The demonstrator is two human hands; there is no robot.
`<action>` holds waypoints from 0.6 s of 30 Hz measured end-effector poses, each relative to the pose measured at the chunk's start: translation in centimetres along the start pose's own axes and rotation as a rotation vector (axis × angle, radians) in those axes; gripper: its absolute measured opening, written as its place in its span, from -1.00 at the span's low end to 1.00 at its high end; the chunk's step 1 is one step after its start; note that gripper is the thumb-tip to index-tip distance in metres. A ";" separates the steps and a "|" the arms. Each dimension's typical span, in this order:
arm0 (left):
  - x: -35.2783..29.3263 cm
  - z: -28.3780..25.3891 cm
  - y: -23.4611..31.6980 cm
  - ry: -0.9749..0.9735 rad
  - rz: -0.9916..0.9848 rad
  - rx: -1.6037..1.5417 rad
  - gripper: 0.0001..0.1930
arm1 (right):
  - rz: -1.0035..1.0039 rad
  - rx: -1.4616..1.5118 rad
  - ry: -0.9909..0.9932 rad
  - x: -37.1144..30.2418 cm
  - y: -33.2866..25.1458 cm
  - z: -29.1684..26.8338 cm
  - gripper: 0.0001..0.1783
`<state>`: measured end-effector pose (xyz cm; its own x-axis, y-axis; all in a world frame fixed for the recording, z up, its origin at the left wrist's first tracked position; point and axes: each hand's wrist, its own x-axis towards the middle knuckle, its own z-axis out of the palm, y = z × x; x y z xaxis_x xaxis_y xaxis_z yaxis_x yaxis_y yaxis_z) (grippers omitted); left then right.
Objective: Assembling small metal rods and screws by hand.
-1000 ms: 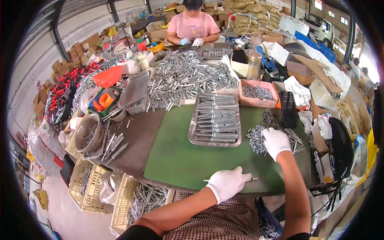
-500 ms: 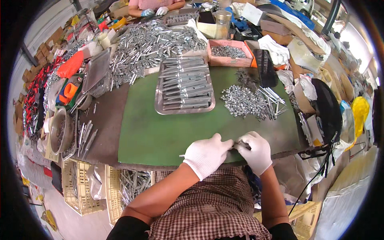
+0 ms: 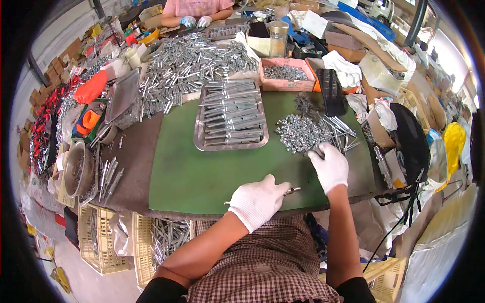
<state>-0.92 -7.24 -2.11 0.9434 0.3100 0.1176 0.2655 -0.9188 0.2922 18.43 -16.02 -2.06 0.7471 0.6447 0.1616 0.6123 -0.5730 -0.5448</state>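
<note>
My left hand [image 3: 258, 203], in a white glove, is closed around a thin metal rod [image 3: 292, 191], whose ends stick out on both sides of the fist above the green mat's near edge. My right hand [image 3: 331, 166], also gloved in white, reaches to the near right edge of a heap of small shiny metal parts [image 3: 302, 132]. Its thumb and forefinger are bent together there; whatever lies between the fingertips is too small to make out. Beyond my left hand, a steel tray [image 3: 231, 147] holds several metal tubes in rows.
Slim rods [image 3: 344, 132] lie right of the heap, near a black tray [image 3: 331, 91]. A pink box [image 3: 268, 82] of small parts and a large mound of metal tubes [image 3: 194, 63] stand behind. A metal bowl [image 3: 70, 177] is at left. Across the table sits another person [image 3: 197, 10].
My right hand has left the left hand and moved up and away to the heap of small parts. My left hand stays nearly in place with the rod, whose right end now shows.
</note>
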 end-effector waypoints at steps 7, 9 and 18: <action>0.5 0.0 0.1 0.014 0.001 -0.033 -0.83 | -0.121 -0.225 0.051 0.1 0.3 1.6 -0.77; 0.8 0.2 0.0 0.017 0.021 -0.040 -0.82 | -0.148 -0.139 0.038 -1.0 0.7 1.4 -0.78; 0.8 0.2 -0.4 0.045 0.018 -0.050 -0.85 | -0.367 0.155 -0.141 -5.0 -0.3 -0.4 -0.88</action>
<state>-0.28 -6.63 -2.32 0.9377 0.3055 0.1656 0.2373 -0.9111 0.3369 14.57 -19.27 -2.41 0.4370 0.8611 0.2598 0.7770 -0.2159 -0.5913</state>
